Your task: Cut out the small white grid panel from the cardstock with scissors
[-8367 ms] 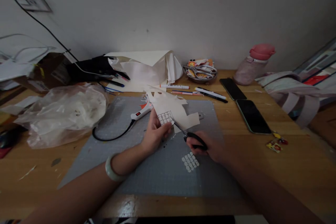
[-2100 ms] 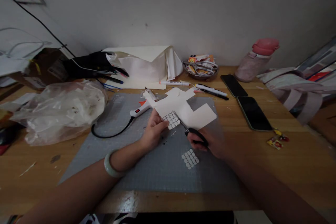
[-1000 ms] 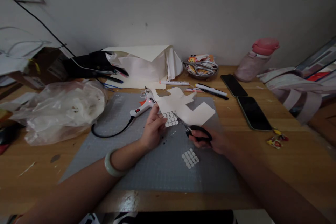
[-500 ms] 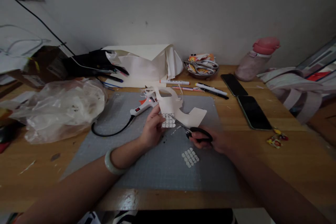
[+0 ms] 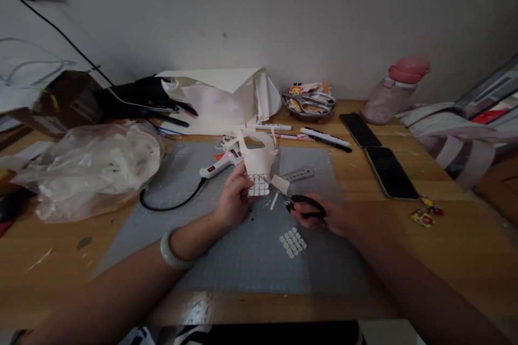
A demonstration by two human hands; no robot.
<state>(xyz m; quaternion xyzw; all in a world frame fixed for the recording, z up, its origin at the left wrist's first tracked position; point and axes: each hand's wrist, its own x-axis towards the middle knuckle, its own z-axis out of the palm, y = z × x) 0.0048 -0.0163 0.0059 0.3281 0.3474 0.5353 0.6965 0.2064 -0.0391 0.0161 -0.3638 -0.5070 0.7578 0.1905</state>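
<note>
My left hand point(image 5: 235, 195) pinches a white paper sheet point(image 5: 259, 160) whose lower end carries a grid of black-outlined rounded squares point(image 5: 258, 185). In my right hand point(image 5: 309, 213) is a pair of black-handled scissors point(image 5: 288, 200), its blades at the right edge of that grid. A small paper piece point(image 5: 280, 184) and a thin white strip point(image 5: 274, 201) are by the blades. Nearer me on the mat lies a cut-out grid of the same rounded squares point(image 5: 293, 242). Behind the left hand rests a white glue gun point(image 5: 220, 165) with a red light lit.
A grey cutting mat point(image 5: 226, 264) covers the table's middle, with a stencil ruler point(image 5: 299, 174) on it. Left is a crumpled plastic bag point(image 5: 101, 167). Markers point(image 5: 326, 137) and a filled bowl point(image 5: 309, 105) stand behind; two phones point(image 5: 392, 172) and a pink bottle point(image 5: 390, 91) are right.
The large paper part right of the blades has come away from the sheet and is gone from there. A smaller piece and the stencil ruler now show in that spot.
</note>
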